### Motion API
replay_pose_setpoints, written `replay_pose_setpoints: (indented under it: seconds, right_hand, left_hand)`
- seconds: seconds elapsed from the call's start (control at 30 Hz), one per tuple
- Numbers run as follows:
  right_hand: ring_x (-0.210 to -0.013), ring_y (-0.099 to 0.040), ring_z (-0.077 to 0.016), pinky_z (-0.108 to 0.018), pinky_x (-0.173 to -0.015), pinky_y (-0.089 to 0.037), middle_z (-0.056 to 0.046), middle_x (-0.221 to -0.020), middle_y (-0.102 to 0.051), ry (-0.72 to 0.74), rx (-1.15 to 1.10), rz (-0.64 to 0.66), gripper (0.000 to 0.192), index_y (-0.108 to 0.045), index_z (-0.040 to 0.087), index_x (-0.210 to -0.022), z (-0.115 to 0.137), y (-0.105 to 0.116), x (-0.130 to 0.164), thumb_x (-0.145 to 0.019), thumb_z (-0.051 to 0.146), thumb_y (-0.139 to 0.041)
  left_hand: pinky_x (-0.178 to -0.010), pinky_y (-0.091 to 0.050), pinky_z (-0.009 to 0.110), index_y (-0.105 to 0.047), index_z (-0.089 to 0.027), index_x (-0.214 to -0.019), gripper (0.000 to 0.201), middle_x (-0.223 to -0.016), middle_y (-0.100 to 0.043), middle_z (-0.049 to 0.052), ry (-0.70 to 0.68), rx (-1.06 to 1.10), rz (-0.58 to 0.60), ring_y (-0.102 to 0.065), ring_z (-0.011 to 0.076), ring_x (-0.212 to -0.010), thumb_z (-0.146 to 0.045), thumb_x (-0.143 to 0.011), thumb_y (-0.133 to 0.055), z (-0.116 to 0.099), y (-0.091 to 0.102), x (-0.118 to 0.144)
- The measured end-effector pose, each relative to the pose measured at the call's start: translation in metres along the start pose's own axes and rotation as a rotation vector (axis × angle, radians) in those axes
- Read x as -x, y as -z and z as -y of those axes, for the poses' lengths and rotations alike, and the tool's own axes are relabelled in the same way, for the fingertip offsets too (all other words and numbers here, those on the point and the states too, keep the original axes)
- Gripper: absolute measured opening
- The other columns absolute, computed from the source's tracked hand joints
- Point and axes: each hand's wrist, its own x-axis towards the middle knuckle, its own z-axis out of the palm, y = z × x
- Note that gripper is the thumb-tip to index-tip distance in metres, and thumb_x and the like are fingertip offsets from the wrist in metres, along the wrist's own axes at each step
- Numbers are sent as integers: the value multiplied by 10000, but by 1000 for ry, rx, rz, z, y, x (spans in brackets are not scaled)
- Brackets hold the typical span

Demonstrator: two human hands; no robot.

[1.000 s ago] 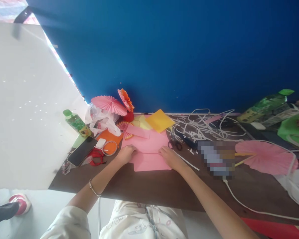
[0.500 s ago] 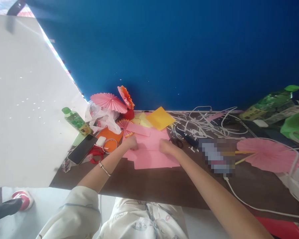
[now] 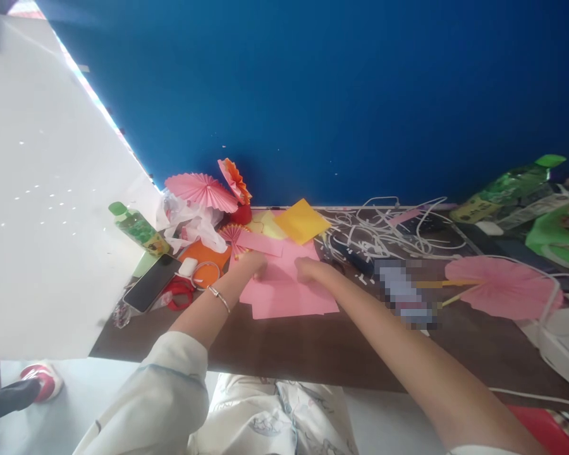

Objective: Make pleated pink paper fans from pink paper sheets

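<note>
Several sheets of pink paper (image 3: 291,304) lie stacked on the dark table in front of me, edges slightly out of line. My left hand (image 3: 255,264), with a bracelet at the wrist, is closed with curled fingers at the left part of the top sheet. My right hand (image 3: 311,270) is likewise closed at the sheet's right side, its fingertips down on the paper. The fingertips of both hands are mostly hidden. Just beyond them is a narrow pink strip (image 3: 262,244), and behind it a yellow sheet (image 3: 302,221).
At left are a green-capped bottle (image 3: 137,229), a phone (image 3: 152,283), red-handled scissors (image 3: 179,294) and folded paper fans (image 3: 201,191). White cables (image 3: 370,230) tangle at the back right. A pink round fan (image 3: 505,287) lies at right. A blue partition (image 3: 313,101) stands behind.
My left hand has shifted slightly right and my right hand slightly left and up, so they are closer together over the pink paper. The view has turned a little to the right.
</note>
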Motion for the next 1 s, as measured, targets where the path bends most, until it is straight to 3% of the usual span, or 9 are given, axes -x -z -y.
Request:
replay_pose_setpoints:
  seconds: [0.1,0.17,0.3,0.4,0.6,0.77,1.0]
  right_hand:
    - [-803,-580,-170,-322,-718,-462,-99,-916,-606,48,117,-51,145,-601,111,-902,-3,-1,21,-846,223,-526]
    - [-789,-565,-190,-329,-730,-414,-123,-856,-606,116,181,-133,150,-608,109,-788,-4,-6,38,-840,126,-469]
    - [-817,-521,-205,-327,-745,-354,-116,-871,-586,277,270,-267,226,-595,122,-804,-9,-22,65,-826,37,-387]
    - [-800,-492,-204,-323,-739,-335,-103,-857,-576,356,304,-332,232,-587,135,-798,-15,-31,73,-839,52,-375]
    - [-816,-466,-209,-331,-754,-324,-97,-860,-561,487,282,-511,193,-572,143,-824,3,-41,64,-882,148,-388]
    - [-776,-467,-193,-318,-718,-343,-78,-817,-550,576,228,-515,222,-565,163,-803,28,-52,50,-907,187,-371]
    - [-788,-484,-193,-327,-742,-357,-70,-809,-558,583,127,-519,236,-566,173,-813,35,-57,42,-920,210,-359]
  left_hand:
    - [-816,-455,448,-617,-94,-902,246,-944,-622,163,-97,-10,-201,-587,308,-950,-39,-662,-604,2,-21,24]
    - [-816,-456,391,-582,-102,-978,281,-1023,-581,162,-166,-9,-314,-564,268,-984,-9,-725,-505,10,-42,41]
    - [-797,-459,301,-556,-156,-1025,256,-1056,-550,115,-251,27,-463,-532,199,-1006,-78,-847,-390,38,-82,55]
    - [-781,-455,269,-588,-173,-977,242,-959,-578,72,-428,154,-689,-556,159,-906,-213,-905,-360,59,-100,49]
    - [-774,-443,291,-601,-183,-968,230,-918,-574,73,-520,-14,-728,-546,176,-875,-165,-879,-390,69,-102,41]
    - [-732,-443,304,-605,-167,-912,216,-885,-569,79,-504,-53,-748,-543,183,-834,-179,-878,-392,64,-100,43]
    - [-701,-432,306,-604,-166,-906,227,-883,-594,63,-524,-36,-816,-544,183,-803,-234,-893,-388,61,-104,38]
